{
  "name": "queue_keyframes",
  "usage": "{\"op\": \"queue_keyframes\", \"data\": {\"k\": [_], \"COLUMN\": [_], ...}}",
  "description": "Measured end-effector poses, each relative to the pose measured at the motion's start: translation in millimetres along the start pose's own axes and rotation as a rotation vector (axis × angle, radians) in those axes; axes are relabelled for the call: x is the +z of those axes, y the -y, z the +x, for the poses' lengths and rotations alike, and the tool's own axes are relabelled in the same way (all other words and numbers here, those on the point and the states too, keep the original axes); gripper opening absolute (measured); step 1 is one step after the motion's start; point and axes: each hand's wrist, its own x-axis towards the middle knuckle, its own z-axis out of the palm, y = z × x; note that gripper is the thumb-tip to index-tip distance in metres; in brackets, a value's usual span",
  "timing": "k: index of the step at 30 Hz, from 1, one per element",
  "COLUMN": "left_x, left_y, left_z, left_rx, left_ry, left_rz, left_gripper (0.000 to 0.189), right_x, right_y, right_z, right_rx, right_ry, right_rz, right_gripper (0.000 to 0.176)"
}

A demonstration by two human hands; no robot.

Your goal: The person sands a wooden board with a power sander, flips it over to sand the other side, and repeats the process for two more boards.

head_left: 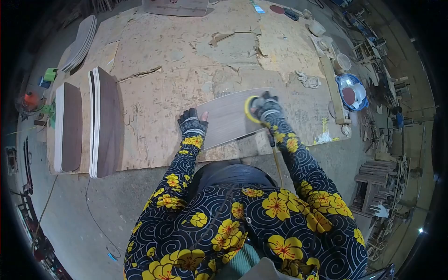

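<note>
I observe the right hand [269, 108] closed over a round, yellow-rimmed tool [248, 111], positioned on the right part of a flat, grey-brown wooden board [225, 117]. The left hand [192, 123] lies with fingers extended at the board's left end, thumb on its surface. The board lies near the front edge of a tan, cardboard-covered worktable [163, 100]. Curved, dark-faced wooden panels [108, 121] stand farther left.

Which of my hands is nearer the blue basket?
Right. Your right hand, on the yellow sander, is left of the basket; your left hand, at the wooden panel, is farther left.
</note>
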Motion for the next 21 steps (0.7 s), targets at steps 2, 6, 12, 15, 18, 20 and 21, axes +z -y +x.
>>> {"op": "queue_keyframes", "data": {"k": [2,6,12,15,18,20,21], "left_x": [3,5,12,10,7,0,-2], "left_y": [2,4,6,3,1,-4,-7], "left_z": [0,1,2,0,2,2,2], "left_rx": [0.008,-0.007,-0.013,-0.03,-0.033,-0.051,-0.062], "left_ry": [-0.023,-0.019,-0.024,-0.018,0.005,0.028,0.042], "left_rz": [-0.001,-0.031,-0.067,-0.055,-0.019,-0.028,-0.029], "left_gripper": [0.058,0.058,0.055,0.054,0.052,0.052,0.051], "right_x": [44,42,-32,-32,-14,10,10], "right_y": [2,24,11,-9,6,5,-5], "right_z": [3,-9,35,70,75,45,44], "right_rx": [-0.372,-0.515,-0.057,0.051,0.025,-0.222,-0.295], "right_ry": [-0.228,-0.127,-0.095,-0.034,0.091,-0.114,-0.128], "right_rz": [-0.239,-0.217,-0.174,-0.133,-0.085,-0.262,-0.223], "right_gripper": [0.073,0.082,0.063,0.063,0.065,0.065,0.066]}}
